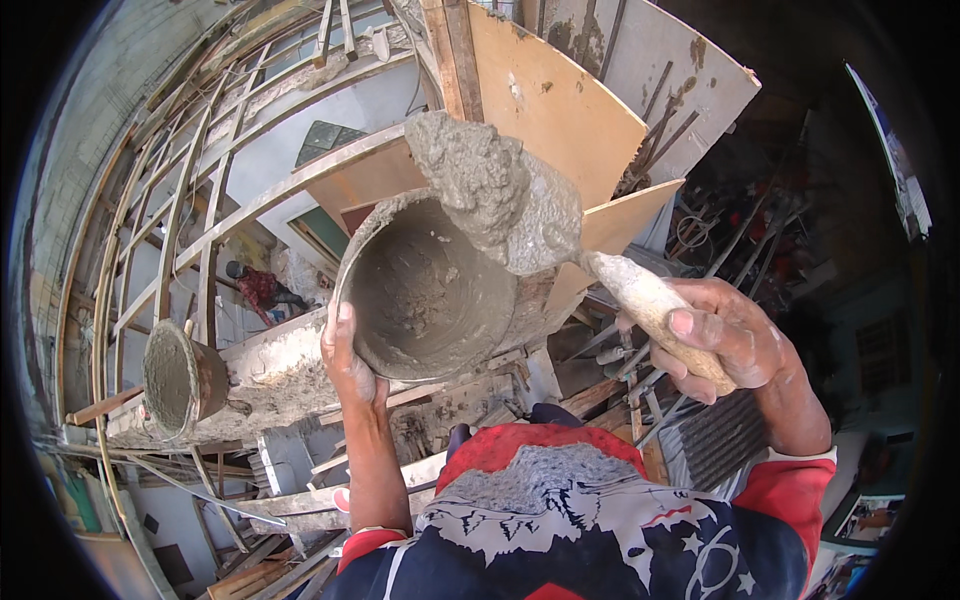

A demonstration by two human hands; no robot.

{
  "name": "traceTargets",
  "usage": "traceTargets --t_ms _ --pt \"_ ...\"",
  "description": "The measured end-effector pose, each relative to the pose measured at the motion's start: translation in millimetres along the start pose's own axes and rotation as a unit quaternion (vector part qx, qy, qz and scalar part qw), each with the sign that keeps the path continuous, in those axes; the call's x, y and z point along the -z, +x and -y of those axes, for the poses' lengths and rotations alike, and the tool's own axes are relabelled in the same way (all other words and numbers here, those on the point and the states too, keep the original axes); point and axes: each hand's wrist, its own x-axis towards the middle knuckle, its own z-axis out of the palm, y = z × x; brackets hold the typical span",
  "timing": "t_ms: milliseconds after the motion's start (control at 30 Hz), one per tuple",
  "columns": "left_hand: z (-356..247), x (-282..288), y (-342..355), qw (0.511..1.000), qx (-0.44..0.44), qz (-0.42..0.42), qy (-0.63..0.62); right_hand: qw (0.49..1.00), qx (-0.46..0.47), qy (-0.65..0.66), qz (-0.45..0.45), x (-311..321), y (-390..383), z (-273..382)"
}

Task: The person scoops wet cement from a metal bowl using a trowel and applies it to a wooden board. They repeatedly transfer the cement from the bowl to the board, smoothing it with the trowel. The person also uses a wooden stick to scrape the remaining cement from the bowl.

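Note:
My right hand [735, 340] is wrapped round the pale, mortar-smeared handle of a trowel [650, 298]. A thick heap of wet grey mortar [470, 180] covers much of its blade, which is held over the far right rim of a bucket [385, 275]. That bucket is tilted, with its mouth facing me; grey mortar coats the inner wall, and some lies at the bottom. At its near left side my left hand [350, 360] grips the bucket, the thumb up along the outside near the rim. The bucket hides part of the left fingers.
A second bucket [212, 380] filled with mortar stands left on a rough wall top [275, 360]. Timber framing [215, 200] spans the left. Plywood boards [555, 90] rise ahead. Far below at left is another person [262, 288] in red. Loose planks and poles lie lower right.

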Motion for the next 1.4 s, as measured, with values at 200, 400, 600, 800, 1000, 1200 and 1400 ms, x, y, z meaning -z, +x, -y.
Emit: traceTargets --t_ms 200,400,600,800,1000,1200,1400 --pt "7.5 1.9 8.0 0.997 0.025 -0.064 -0.039 0.914 0.169 -0.239 -0.281 30.9 -40.4 59.3" --pt "3.8 16.4 8.9 0.990 0.030 -0.075 -0.113 0.615 0.171 -0.636 -0.434 83.2 -31.7 33.2" --pt "-73.0 38.2 -11.0 0.985 -0.073 -0.117 -0.107 0.598 0.268 -0.566 -0.500 95.5 -32.6 6.7" --pt "-196.5 63.5 -26.0 0.962 -0.247 -0.090 -0.080 0.758 0.324 -0.358 -0.438 82.3 -55.7 -40.5" --pt "-320.0 108.9 -27.3 0.868 -0.456 -0.185 -0.072 0.847 0.343 -0.232 -0.333 52.5 -18.8 -91.2" --pt "-331.9 206.0 1.3 0.828 -0.484 -0.260 -0.111 0.890 0.308 -0.189 -0.277 -23.4 56.4 -106.7" --pt "-239.0 378.4 17.8 0.771 -0.291 -0.566 0.013 0.937 0.247 -0.168 -0.179 -75.6 133.4 -128.2"
